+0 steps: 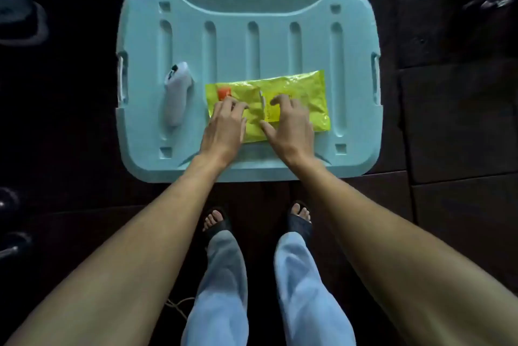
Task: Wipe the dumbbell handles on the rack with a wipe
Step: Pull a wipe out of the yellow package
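Head view: both hands on a yellow pack of wipes (294,90) lying on a pale blue bin lid (252,45).

Left hand (224,127) presses the pack down with loosely spread fingers; right hand (288,127) has fingers curled at the flap, and whether it is pinching it I cannot tell. Best to hold the pack flat and peel slowly, drawing one wipe. A white controller (177,93) lies just beside. Dumbbells on the rack are too dark to make out.
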The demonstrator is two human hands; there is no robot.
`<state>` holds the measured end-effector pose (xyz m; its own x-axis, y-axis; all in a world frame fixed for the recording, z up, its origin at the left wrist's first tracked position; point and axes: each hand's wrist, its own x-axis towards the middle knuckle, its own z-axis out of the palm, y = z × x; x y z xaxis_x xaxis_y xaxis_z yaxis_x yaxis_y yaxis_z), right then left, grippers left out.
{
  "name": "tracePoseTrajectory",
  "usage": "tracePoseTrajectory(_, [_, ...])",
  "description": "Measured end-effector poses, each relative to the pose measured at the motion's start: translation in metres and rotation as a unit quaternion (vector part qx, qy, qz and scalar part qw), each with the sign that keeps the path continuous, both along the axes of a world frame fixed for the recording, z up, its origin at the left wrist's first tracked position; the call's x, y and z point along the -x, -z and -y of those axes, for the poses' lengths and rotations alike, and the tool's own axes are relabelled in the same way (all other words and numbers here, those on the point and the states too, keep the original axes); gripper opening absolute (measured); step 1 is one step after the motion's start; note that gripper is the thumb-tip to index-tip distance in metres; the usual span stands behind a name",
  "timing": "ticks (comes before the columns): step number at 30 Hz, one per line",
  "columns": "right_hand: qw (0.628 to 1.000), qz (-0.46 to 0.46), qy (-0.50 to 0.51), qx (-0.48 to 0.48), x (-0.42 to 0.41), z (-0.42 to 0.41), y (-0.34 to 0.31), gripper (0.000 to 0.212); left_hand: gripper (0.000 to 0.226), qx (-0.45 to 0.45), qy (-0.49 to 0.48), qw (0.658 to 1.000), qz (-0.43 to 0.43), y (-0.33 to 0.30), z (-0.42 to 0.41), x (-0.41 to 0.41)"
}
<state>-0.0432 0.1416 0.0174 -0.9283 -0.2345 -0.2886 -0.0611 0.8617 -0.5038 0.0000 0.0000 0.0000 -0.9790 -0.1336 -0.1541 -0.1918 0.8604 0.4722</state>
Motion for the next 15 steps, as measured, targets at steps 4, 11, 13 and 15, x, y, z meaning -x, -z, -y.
tracePoseTrajectory(4, [0.992, -0.121, -0.014, -0.024, 0.008, 0.004, 0.034, 0.039, 0.027, 0.034, 0.005, 0.999, -0.039, 0.039, 0.005, 0.006])
tracePoseTrajectory(11, [0.971, -0.187, 0.082, 0.124, 0.021, -0.014, 0.028, 0.039, 0.027, 0.044, 0.007, 0.997, -0.057, 0.044, 0.002, 0.006])
tracePoseTrajectory(13, [0.972, -0.176, 0.109, 0.113, 0.031, -0.028, 0.026, 0.031, 0.029, 0.045, 0.014, 0.998, -0.043, 0.04, 0.001, 0.008])
tracePoseTrajectory(15, [0.978, -0.164, 0.121, 0.049, 0.04, -0.039, 0.025, 0.028, 0.031, 0.053, 0.02, 0.998, -0.033, 0.037, 0.0, 0.011])
